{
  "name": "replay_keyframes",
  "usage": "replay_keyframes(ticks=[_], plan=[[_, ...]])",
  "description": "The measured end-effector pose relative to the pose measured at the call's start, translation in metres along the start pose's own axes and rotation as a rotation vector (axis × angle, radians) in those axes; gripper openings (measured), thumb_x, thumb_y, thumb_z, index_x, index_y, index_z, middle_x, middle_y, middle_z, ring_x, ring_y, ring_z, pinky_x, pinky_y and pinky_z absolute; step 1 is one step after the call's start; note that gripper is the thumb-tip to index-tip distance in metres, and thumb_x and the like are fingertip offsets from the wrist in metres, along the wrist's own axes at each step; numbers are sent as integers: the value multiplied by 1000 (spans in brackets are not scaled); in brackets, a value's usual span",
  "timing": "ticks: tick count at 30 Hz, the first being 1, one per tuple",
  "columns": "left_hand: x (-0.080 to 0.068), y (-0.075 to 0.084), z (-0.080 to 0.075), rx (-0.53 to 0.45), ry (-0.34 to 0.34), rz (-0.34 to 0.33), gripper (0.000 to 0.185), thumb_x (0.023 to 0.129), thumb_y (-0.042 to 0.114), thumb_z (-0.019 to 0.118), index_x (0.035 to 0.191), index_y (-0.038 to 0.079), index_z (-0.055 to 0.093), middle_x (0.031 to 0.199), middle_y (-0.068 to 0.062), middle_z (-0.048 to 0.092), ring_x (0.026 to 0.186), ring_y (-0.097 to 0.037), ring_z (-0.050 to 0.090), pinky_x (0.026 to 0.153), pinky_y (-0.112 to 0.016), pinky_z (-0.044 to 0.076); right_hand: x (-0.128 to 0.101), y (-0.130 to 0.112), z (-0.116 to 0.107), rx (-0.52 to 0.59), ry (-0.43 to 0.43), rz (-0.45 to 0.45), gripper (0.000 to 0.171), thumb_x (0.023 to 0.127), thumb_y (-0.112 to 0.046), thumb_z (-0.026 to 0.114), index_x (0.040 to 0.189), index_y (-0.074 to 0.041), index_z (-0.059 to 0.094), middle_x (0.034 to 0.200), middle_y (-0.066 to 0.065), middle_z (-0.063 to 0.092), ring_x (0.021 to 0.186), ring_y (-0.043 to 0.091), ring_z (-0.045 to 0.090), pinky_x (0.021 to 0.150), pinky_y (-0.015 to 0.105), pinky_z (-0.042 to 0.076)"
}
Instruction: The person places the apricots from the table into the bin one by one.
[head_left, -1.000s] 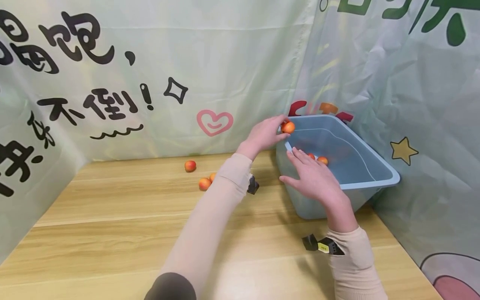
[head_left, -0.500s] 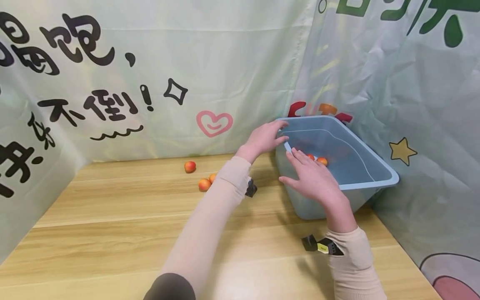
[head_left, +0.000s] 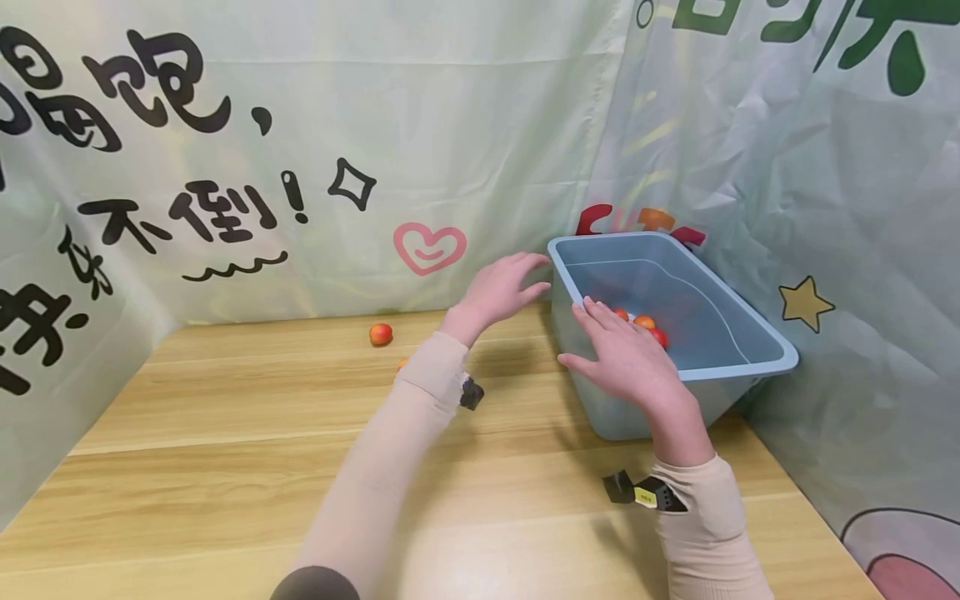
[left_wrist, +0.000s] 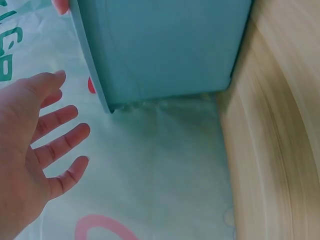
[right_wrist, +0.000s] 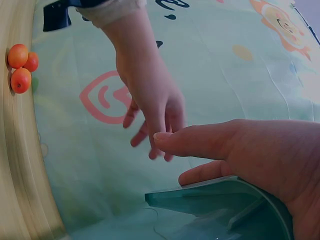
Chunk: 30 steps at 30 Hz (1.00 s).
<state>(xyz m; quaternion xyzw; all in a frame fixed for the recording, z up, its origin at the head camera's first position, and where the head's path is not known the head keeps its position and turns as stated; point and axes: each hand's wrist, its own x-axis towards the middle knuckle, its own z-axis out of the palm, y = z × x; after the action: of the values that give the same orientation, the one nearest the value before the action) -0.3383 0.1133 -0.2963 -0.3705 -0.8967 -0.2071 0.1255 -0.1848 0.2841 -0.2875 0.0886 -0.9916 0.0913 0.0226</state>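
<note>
Two hands are at the blue tub (head_left: 750, 367), and neither holds anything. Nearest me, my right hand (head_left: 626, 358) lies with straight fingers on the tub's near-left rim; the right wrist view shows my thumb stretched out above the rim and the other fingers on its edge. That flat touch steadies little, I think: if I lean on it, the tub could tip or slide toward the right-hand curtain (head_left: 847, 250), since it sits close to the table's (head_left: 225, 467) right end.

Farther out, my left hand (head_left: 498, 287) hangs in the air just left of the tub's far-left corner, fingers spread and relaxed, apart from the wall as the left wrist view shows. A careless swing of it could knock that corner.

Inside the tub, three small orange-red fruits (head_left: 643, 323) lie together on the bottom near the left wall. A jolt would send them rolling, though the walls should keep them in.

On the table to the far left, one loose fruit (head_left: 381, 334) sits alone and another peeks out behind my left sleeve (head_left: 420, 392); the right wrist view shows three there in a cluster. They are round, so my sleeve brushing them could roll them off toward the back curtain (head_left: 300, 150).
</note>
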Motion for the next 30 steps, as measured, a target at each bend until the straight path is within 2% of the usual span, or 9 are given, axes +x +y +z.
replay_keyframes(ticks=[7,16,22,30], plan=[[-28,-19,-5,25,38,23,40,96,37,60,132,19,58,131,2,63,119,-16,60,100,-35,48,0,1,1,-3,4,3,80,93,-48,58,155,-10,23,162,17,19,150,37,18,115,62,21],[-64,-35,-13,56,40,24,40,96,38,61,131,17,60,131,1,63,122,-18,59,103,-36,47,-1,1,1,2,4,2,80,94,-47,58,155,-10,23,162,17,19,150,36,18,116,62,19],[-86,-45,-16,78,14,-26,43,95,39,61,131,16,59,131,-2,63,123,-22,58,104,-41,46,-2,1,1,22,3,3,79,94,-46,58,155,-10,22,162,16,18,150,36,17,117,61,17],[-110,-65,-6,89,-33,-113,42,94,41,62,130,20,60,132,0,63,126,-27,55,102,-53,43,-1,-1,0,20,-7,9,81,94,-50,57,156,-12,21,163,15,17,151,35,16,117,61,17]])
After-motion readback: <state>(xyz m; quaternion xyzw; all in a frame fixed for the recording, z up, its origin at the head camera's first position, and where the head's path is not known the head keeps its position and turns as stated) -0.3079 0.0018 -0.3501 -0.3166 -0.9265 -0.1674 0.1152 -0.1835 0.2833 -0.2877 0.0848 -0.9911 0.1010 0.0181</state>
